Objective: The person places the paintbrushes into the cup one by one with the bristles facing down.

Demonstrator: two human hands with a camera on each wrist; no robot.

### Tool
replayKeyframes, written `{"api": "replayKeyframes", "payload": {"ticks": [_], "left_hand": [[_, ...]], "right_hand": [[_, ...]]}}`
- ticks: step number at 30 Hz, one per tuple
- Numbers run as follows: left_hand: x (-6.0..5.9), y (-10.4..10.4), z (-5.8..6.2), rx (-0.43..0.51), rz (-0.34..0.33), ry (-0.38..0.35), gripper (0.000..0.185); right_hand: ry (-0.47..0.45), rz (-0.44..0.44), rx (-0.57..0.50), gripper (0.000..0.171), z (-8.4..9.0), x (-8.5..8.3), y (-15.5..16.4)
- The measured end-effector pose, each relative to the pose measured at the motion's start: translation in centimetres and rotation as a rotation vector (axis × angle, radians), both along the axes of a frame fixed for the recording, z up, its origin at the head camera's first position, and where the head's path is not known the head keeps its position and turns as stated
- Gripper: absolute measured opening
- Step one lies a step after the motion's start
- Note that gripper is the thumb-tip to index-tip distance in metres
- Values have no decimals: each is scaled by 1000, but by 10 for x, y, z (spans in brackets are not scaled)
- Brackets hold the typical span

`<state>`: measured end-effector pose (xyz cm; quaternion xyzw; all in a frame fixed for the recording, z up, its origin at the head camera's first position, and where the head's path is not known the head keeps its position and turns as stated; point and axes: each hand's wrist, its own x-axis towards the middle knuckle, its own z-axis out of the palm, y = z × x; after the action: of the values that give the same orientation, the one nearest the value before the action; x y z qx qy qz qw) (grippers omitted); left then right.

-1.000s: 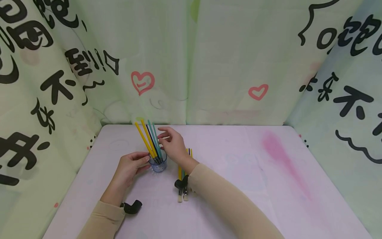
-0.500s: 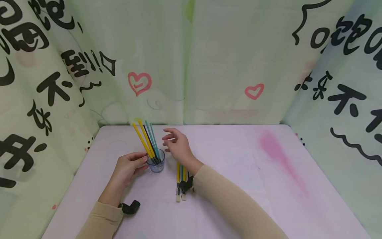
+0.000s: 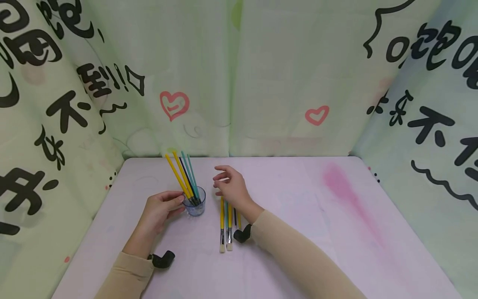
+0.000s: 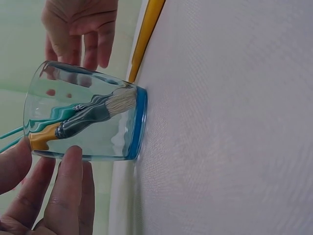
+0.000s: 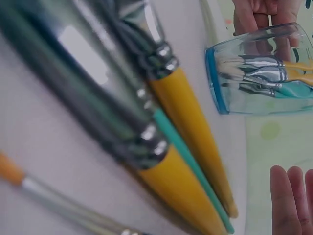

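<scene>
Your left hand (image 3: pixel 158 211) rests on the tabletop (image 3: pixel 298 232), its grip closed around the near-left side of the glass cup (image 3: pixel 195 206): the thumb and curled fingers (image 4: pixel 68 193) press against the clear wall, as the left wrist view shows. The cup stands upright on its blue-tinted base, directly at the fingertips of that grip. Inside it stands a bundle of paintbrushes (image 3: pixel 184 176), bristles down against the base, with yellow, teal and dark handles fanning up and away to the left above the grip.

Just to the right of the cup, and apart from it, a row of loose brushes (image 3: pixel 227 226) lies flat on the tabletop, bristle ends toward you and handles pointing away. They lie side by side, partly under your right wrist; the right wrist view shows their metal ferrules (image 5: pixel 154 142) and yellow and teal handles close together, though blurred.

Your right hand (image 3: pixel 231 187) hovers over the far ends of these loose brushes, to the right of the cup and not touching it. Its grip is apart: fingers loosely extended toward the cup, holding nothing. The fingertips (image 5: pixel 288 196) appear at the lower edge of the right wrist view, clear of the handles.

Behind the tabletop hangs a pale green printed cloth (image 3: pixel 239 74) with black characters and red hearts. A pink stain (image 3: pixel 351 195) marks the tabletop well to the right of both grips.
</scene>
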<state>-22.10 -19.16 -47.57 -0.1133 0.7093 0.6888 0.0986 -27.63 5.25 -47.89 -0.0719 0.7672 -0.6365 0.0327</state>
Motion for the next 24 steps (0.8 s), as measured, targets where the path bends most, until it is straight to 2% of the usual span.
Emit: {"api": "replayKeyframes", "payload": {"ticks": [13, 24], "left_hand": [[0, 0, -1, -4, -1, -5, 42], [0, 0, -1, 3, -6, -3, 43]], "right_hand": [[-49, -23, 23, 49, -3, 8, 17], [-80, -84, 128, 53, -7, 13, 32]]}}
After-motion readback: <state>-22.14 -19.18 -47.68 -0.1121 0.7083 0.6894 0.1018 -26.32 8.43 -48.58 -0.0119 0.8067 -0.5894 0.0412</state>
